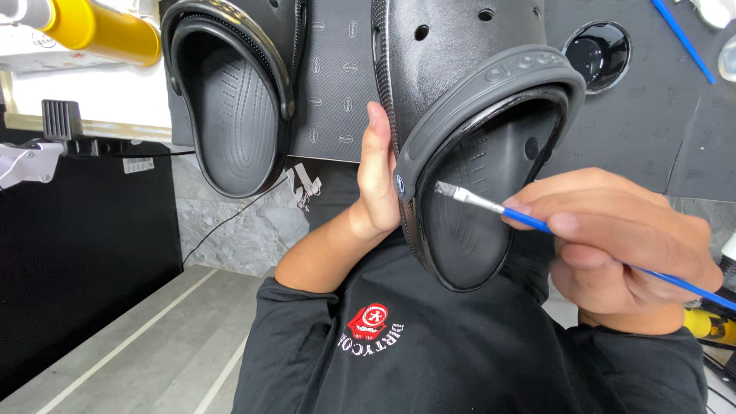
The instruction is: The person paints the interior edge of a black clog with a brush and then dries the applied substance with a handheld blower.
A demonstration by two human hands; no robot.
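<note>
My left hand [377, 175] grips the side of a black clog shoe [460, 69] and holds it up close, its heel end toward me and the grey heel strap [491, 100] across the opening. My right hand [621, 241] pinches a thin blue-handled paintbrush [529, 221]. The brush's metal ferrule and flat tip [448, 190] touch the inner rim of the shoe opening, just under the strap. The insole [468, 222] inside is dark and ribbed.
A second black clog [234, 92] lies on a dark mat [337, 84] at upper left. A small round dish of black paint [598, 52] and another blue brush [682, 38] sit at upper right. A yellow cylinder [100, 31] is at top left, a yellow item [709, 326] at right.
</note>
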